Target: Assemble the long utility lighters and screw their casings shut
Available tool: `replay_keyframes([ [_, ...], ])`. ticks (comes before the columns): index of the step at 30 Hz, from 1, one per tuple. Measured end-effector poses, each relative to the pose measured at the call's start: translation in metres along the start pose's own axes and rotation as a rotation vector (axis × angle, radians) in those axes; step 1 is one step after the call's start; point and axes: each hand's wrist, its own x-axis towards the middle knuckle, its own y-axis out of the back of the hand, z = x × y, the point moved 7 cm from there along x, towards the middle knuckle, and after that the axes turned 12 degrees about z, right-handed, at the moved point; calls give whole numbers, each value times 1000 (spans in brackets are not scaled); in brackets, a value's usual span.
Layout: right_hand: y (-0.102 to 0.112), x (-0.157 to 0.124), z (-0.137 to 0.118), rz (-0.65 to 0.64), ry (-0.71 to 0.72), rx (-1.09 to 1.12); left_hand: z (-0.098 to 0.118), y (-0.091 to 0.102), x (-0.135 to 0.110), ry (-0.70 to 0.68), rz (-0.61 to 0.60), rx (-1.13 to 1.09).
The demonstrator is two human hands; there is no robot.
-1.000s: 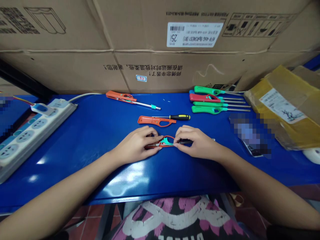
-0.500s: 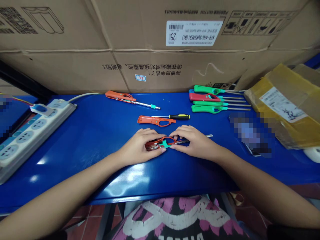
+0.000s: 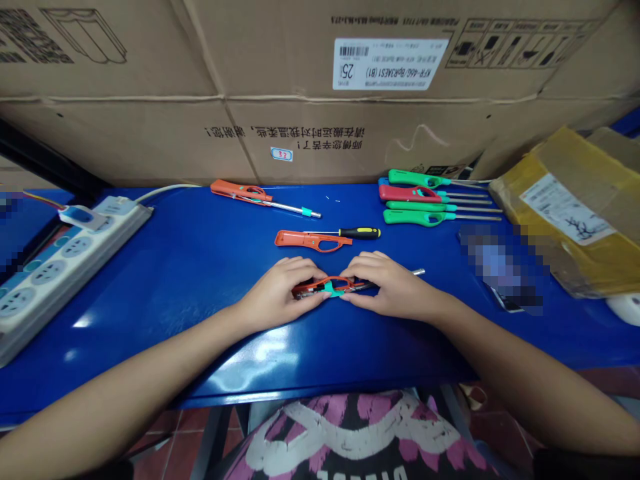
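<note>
Between my hands lies an opened orange long-neck lighter (image 3: 343, 283), its inner parts and a green trigger (image 3: 332, 289) showing. My left hand (image 3: 280, 291) is closed around its handle end, thumb beside the trigger. My right hand (image 3: 387, 285) pinches it near the start of the neck, and the metal tip sticks out beyond the fingers. Just behind the hands is a loose orange half-shell (image 3: 300, 239). A screwdriver (image 3: 359, 233) with a black and yellow handle lies against that shell. Parts of the lighter are hidden by my fingers.
Another orange lighter (image 3: 240, 191) lies at the back left. Several finished-looking green and red lighters (image 3: 415, 218) are stacked back right. A power strip (image 3: 65, 267) runs along the left, a phone (image 3: 505, 300) and a taped package (image 3: 575, 200) sit right. A cardboard box (image 3: 165, 143) stands behind.
The green trigger and the orange frame have shifted slightly within my fingers. My left thumb now presses closer to the trigger, and my right fingers have moved slightly. Everything else stays put.
</note>
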Motion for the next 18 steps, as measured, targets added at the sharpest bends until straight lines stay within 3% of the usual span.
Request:
replay_keyframes([
  [18, -2, -2, -1, -47, -7, -32, -1, 0, 0, 29, 15, -11],
])
